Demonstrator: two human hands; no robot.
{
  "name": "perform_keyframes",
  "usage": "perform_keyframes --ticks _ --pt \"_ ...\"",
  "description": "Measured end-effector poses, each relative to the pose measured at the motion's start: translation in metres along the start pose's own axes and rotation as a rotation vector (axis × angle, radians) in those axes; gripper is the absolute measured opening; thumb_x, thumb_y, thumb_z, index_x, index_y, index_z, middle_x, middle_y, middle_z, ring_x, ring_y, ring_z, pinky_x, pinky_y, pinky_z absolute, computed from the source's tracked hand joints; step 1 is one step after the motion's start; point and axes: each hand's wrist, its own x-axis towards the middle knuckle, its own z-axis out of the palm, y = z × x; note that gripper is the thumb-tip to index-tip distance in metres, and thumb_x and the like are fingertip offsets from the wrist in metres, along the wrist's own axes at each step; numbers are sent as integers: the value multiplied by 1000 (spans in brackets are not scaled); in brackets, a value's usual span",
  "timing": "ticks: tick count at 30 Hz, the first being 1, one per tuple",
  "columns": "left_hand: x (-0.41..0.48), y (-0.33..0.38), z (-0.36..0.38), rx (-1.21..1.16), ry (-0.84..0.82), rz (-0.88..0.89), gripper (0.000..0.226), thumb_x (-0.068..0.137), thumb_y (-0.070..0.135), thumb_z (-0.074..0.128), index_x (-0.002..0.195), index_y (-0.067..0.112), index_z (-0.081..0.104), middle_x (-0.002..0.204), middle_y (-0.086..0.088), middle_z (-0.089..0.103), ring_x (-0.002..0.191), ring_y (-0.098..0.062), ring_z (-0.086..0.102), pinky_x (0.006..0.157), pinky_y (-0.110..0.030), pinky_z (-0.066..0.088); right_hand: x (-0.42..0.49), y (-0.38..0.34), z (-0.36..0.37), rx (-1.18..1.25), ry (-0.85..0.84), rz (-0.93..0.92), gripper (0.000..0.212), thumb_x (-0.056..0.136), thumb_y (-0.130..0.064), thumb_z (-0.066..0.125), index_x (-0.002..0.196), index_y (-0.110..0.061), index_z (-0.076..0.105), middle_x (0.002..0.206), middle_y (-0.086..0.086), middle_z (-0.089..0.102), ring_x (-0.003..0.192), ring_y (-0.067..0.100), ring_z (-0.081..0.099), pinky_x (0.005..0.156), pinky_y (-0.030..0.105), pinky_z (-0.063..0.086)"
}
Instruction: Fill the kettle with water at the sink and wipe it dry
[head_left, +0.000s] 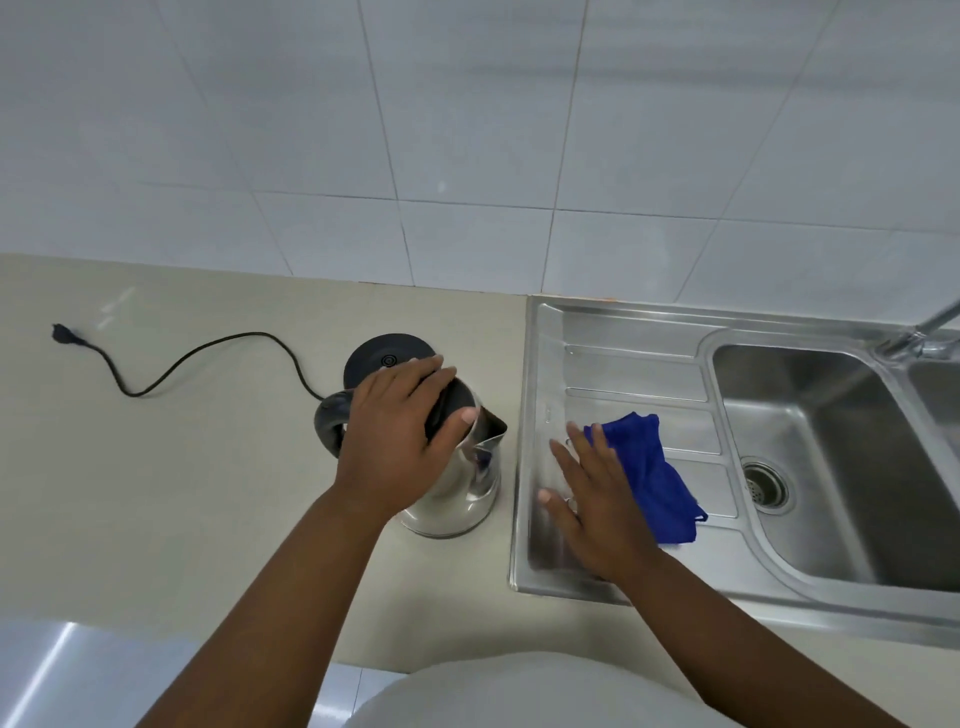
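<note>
With the left hand (402, 441) clamped over the lid of the steel kettle (457, 467) on the table at 9 o'clock of the sink (810, 467), and the right hand (597, 499) flat and empty beside the blue cloth (649, 467), a lid-only grip risks the kettle slipping.

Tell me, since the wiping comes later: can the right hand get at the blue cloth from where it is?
Probably yes: the right hand lies open on the drainboard, fingers beside the blue cloth, nothing between them.
</note>
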Motion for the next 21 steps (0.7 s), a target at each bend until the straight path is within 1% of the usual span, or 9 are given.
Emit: perform_keyframes --ticks 2,5,7,10,13,16,18,19,21 --pt "-4 -10 -6 -44 6 14 49 95 50 44 133 23 62 141 5 58 134 -17 49 117 -51 28 4 -26 -4 231 -81 -21 83 89 -79 22 159 -34 13 169 -16 -6 156 7 -12 125 33 5" --pt "-8 -31 -13 -64 10 18 53 95 50 43 137 20 57 140 3 59 135 -21 49 115 -52 29 13 -59 -7 449 -177 -28 88 93 -60 53 160 -35 3 169 -20 -2 155 -1 0 125 27 12" --pt "-12 -53 -16 -119 29 -13 57 96 51 43 137 15 56 137 -1 61 132 -24 51 111 -52 36 21 -72 -4 530 -146 -1 97 85 -51 70 160 -33 9 167 -17 14 153 1 19 124 32 23" --pt "-25 -87 -19 -365 4 -188 59 95 55 44 141 18 52 131 1 60 123 -20 56 104 -45 46 28 -84 2 656 -87 80 102 72 -41 83 155 -36 24 151 -20 41 128 -2 54 114 39 44" --pt "-38 -109 -24 -571 -126 -382 59 88 46 57 144 30 46 130 20 59 122 3 56 103 -23 43 30 -87 6 702 -47 124 102 68 -27 91 151 -37 32 141 -27 47 117 -10 57 107 30 47" --pt "-45 -124 -19 -647 -215 -452 58 88 20 72 139 37 50 122 24 65 118 0 60 94 -15 48 31 -86 6 705 -66 147 102 66 -20 93 148 -37 34 138 -28 49 114 -18 55 100 17 45" --pt "-47 -130 -13 -658 -211 -498 54 89 6 69 129 39 56 110 24 69 112 0 63 85 -11 49 31 -85 8 712 -81 179 95 65 -16 94 140 -41 39 132 -27 52 109 -18 57 86 7 48" --pt "-47 -134 -9 -652 -206 -521 51 89 4 68 125 39 58 106 23 71 109 0 65 85 -13 50 31 -86 9 713 -89 200 89 65 -13 94 131 -45 42 126 -28 53 105 -20 57 80 3 49" --pt "-48 -142 -1 -670 -222 -583 45 89 8 69 122 37 62 105 13 73 106 -7 68 94 -32 54 30 -86 10 718 -92 225 78 64 -8 93 115 -45 48 117 -28 55 97 -24 59 74 0 48"
